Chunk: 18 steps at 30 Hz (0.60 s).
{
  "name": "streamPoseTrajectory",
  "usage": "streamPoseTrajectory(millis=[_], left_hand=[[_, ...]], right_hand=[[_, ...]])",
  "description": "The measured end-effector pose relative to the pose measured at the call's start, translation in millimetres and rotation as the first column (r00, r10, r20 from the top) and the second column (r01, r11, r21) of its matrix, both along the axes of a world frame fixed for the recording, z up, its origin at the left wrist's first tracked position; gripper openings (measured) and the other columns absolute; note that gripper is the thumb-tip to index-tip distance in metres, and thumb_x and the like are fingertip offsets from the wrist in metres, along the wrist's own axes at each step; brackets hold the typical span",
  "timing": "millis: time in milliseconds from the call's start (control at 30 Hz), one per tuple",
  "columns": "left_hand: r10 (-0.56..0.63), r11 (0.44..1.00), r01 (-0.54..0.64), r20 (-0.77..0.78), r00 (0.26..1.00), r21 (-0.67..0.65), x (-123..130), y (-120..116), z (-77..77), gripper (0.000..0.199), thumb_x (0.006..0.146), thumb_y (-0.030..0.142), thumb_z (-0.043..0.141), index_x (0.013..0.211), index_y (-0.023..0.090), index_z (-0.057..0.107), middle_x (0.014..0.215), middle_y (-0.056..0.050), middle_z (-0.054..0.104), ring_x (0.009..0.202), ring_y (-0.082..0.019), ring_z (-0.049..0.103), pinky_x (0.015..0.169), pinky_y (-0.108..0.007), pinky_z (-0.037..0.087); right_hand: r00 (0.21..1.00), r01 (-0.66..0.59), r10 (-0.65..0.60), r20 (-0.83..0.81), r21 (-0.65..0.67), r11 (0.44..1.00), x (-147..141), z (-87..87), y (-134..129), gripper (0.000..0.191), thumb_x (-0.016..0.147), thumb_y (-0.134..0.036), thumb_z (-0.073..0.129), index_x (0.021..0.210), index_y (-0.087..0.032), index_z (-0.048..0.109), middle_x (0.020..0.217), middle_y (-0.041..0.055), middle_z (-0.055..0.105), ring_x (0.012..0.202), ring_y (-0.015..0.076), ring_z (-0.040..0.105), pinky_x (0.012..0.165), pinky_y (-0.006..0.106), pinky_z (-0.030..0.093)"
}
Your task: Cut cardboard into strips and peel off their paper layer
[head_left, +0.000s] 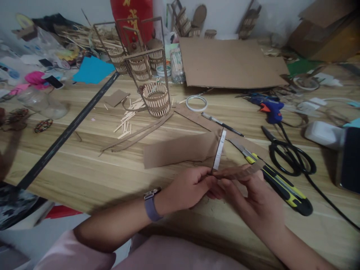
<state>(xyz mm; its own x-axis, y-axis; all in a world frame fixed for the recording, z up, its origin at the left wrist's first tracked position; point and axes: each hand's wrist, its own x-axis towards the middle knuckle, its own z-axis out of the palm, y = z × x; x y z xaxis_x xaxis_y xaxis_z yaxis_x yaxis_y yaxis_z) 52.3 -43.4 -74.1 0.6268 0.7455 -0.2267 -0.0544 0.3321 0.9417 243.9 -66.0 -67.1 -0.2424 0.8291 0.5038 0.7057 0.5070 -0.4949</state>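
Observation:
My left hand point(191, 187), a watch on its wrist, pinches one end of a brown cardboard strip point(244, 171) near the table's front edge. My right hand point(253, 198) is closed on the same strip, fingers bent beneath it. A narrow piece with a white printed face point(219, 150) juts up from the left fingertips; whether it joins the brown strip I cannot tell. Just beyond my hands lies a flat cardboard piece point(180, 150). A yellow and black utility knife point(281, 183), blade out, lies on the table beside and partly behind my right hand.
Black-handled scissors point(292, 157) and a blue glue gun point(271, 110) with its cord lie at right. A small slatted basket point(156, 99) with a tall handle, loose sticks point(126, 120) and a tape roll point(196, 102) stand beyond. A large cardboard sheet point(230, 62) lies at the back.

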Motion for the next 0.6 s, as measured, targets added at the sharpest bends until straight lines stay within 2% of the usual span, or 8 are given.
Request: streamPoseTrajectory(millis=[100, 233, 400, 533, 600], left_hand=[[0.012, 0.999, -0.011, -0.028, 1.000, 0.046, -0.6, 0.6, 3.1, 0.049, 0.099, 0.060, 0.055, 0.113, 0.015, 0.068, 0.094, -0.008, 0.073, 0.085, -0.019, 0.071, 0.078, -0.030, 0.057], [0.007, 0.994, 0.002, -0.076, 0.997, 0.114, -1.6, -0.2, 7.0, 0.044, 0.102, 0.054, 0.053, 0.109, 0.013, 0.068, 0.089, -0.008, 0.072, 0.082, -0.019, 0.071, 0.075, -0.028, 0.056], [-0.017, 0.995, 0.022, -0.054, 0.998, 0.098, -1.0, -2.7, 6.3, 0.046, 0.102, 0.055, 0.052, 0.113, 0.012, 0.067, 0.088, -0.010, 0.073, 0.081, -0.019, 0.073, 0.075, -0.028, 0.058], [-0.038, 0.996, 0.043, -0.070, 0.997, 0.081, -0.6, -3.5, 5.6, 0.042, 0.104, 0.049, 0.050, 0.111, 0.012, 0.067, 0.089, -0.012, 0.076, 0.083, -0.021, 0.076, 0.077, -0.030, 0.059], [-0.042, 0.995, 0.050, -0.084, 0.996, 0.090, -0.9, -3.1, 6.8, 0.038, 0.104, 0.045, 0.049, 0.110, 0.012, 0.067, 0.090, -0.012, 0.077, 0.084, -0.021, 0.076, 0.077, -0.029, 0.059]], right_hand=[[0.997, -0.036, 0.030, 0.074, 0.074, 0.997, -0.8, 1.5, 2.7, 0.010, 0.099, -0.035, 0.059, 0.097, -0.029, 0.068, 0.088, 0.0005, 0.078, 0.076, 0.0218, 0.072, 0.078, 0.041, 0.052], [0.991, -0.038, 0.023, 0.133, 0.112, 0.993, -0.9, 2.6, 2.5, 0.010, 0.101, -0.027, 0.056, 0.104, -0.029, 0.065, 0.091, 0.0006, 0.078, 0.079, 0.0216, 0.073, 0.075, 0.039, 0.050], [0.992, -0.026, 0.011, 0.123, 0.121, 0.992, 3.5, 3.1, 0.4, 0.009, 0.099, -0.027, 0.057, 0.101, -0.028, 0.066, 0.088, 0.0011, 0.076, 0.079, 0.0229, 0.072, 0.075, 0.040, 0.050], [0.987, 0.096, -0.104, 0.125, 0.074, 0.993, 6.0, 0.4, -1.5, 0.018, 0.099, -0.036, 0.055, 0.088, -0.027, 0.065, 0.075, 0.0021, 0.070, 0.068, 0.0223, 0.069, 0.059, 0.034, 0.050], [0.987, 0.138, -0.140, 0.084, 0.030, 0.990, 5.6, -1.1, -1.9, 0.022, 0.100, -0.041, 0.055, 0.086, -0.027, 0.066, 0.075, 0.0029, 0.070, 0.067, 0.0215, 0.069, 0.054, 0.032, 0.049]])
